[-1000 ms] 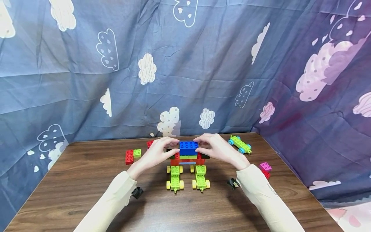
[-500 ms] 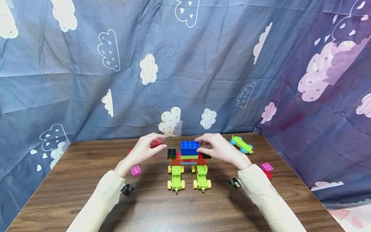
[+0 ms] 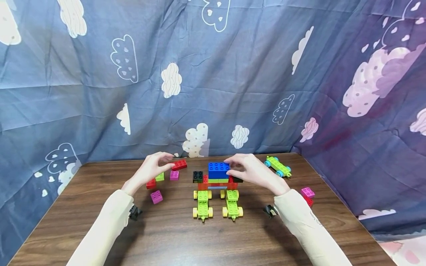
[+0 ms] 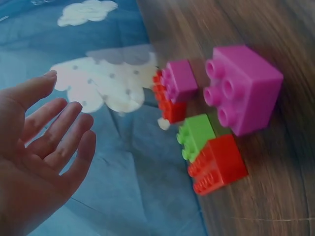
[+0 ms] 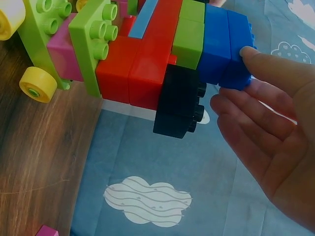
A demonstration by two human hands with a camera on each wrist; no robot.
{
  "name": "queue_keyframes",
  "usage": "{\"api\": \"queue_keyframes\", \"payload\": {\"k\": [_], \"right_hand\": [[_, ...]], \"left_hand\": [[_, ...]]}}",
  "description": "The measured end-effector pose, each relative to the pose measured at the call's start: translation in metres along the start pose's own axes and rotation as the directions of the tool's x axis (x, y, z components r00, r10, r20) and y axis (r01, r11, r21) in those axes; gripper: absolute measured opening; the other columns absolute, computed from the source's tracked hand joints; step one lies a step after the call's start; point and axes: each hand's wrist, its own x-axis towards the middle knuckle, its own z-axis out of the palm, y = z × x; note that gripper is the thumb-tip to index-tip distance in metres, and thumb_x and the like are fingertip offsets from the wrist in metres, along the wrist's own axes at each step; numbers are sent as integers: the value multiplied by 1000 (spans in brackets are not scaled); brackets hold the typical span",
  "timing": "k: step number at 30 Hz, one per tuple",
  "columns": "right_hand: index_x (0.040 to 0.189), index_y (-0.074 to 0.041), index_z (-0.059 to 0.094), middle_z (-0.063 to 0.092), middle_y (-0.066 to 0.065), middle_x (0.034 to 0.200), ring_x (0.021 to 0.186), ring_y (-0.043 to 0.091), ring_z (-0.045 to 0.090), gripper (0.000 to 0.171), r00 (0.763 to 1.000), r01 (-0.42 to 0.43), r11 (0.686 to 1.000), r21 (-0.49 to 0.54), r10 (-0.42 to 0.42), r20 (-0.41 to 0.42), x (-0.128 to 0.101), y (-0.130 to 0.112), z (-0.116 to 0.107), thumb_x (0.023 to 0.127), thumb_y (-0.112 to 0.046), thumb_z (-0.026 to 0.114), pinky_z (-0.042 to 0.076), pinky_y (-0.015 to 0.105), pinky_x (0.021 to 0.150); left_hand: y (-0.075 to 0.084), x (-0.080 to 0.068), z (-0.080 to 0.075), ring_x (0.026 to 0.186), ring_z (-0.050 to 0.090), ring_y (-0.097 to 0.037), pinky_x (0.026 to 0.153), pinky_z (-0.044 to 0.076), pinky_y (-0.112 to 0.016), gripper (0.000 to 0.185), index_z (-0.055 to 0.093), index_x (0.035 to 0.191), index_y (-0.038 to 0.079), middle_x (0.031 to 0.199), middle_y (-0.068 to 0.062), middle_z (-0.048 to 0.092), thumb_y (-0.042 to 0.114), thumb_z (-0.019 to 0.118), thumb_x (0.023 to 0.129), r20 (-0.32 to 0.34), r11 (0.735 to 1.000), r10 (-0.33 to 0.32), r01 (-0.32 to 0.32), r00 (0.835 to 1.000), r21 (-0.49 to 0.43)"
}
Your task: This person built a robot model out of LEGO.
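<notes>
A toy brick build stands mid-table: two lime wheeled bases (image 3: 203, 210) with yellow wheels, red bricks (image 5: 143, 73) above, black bricks (image 3: 198, 177) at both sides, and lime bricks under a blue brick (image 3: 218, 170) on top. In the right wrist view the blue part looks like two stacked layers. My right hand (image 3: 249, 171) pinches the right end of the blue brick, thumb at the near side, fingers behind. My left hand (image 3: 154, 168) hovers at the left, fingers loosely bent and holding nothing, above loose bricks. Nearest to it are a red brick (image 3: 180, 164) and a pink brick (image 3: 174, 175).
Left on the wooden table (image 3: 186, 244) lie another pink brick (image 3: 156, 197), a lime brick (image 3: 160, 177) and a red brick (image 3: 151, 184). Back right is a lime wheeled base (image 3: 277, 166) with blue wheels. Pink (image 3: 307, 192) and red bricks lie at right. A cloud-patterned curtain (image 3: 149, 111) hangs behind.
My left hand has let go of the blue brick's left end and moved left, over the loose bricks. The right hand stays on the blue brick.
</notes>
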Motion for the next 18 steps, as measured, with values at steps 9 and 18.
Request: {"api": "queue_keyframes", "payload": {"k": [9, 18], "right_hand": [[121, -12, 69, 74, 1, 108, 92, 10, 69, 35, 1000, 5, 1000, -4, -5, 5, 0, 0, 0, 89, -24, 75, 59, 30, 84], [120, -11, 70, 74, 1, 107, 90, 10, 69, 34, 1000, 13, 1000, -14, -13, -11, -2, -4, -1, 88, -23, 75, 59, 29, 82]], "left_hand": [[-23, 18, 5, 101, 70, -39, 91, 56, -52, 27, 68, 113, -6, 112, -26, 70, 9, 70, 90, 46, 998, -51, 50, 998, 33], [-42, 34, 23, 105, 68, -37, 95, 53, -51, 21, 72, 108, -5, 108, -22, 73, 6, 62, 94, 135, 987, -52, 30, 989, 157]]}}
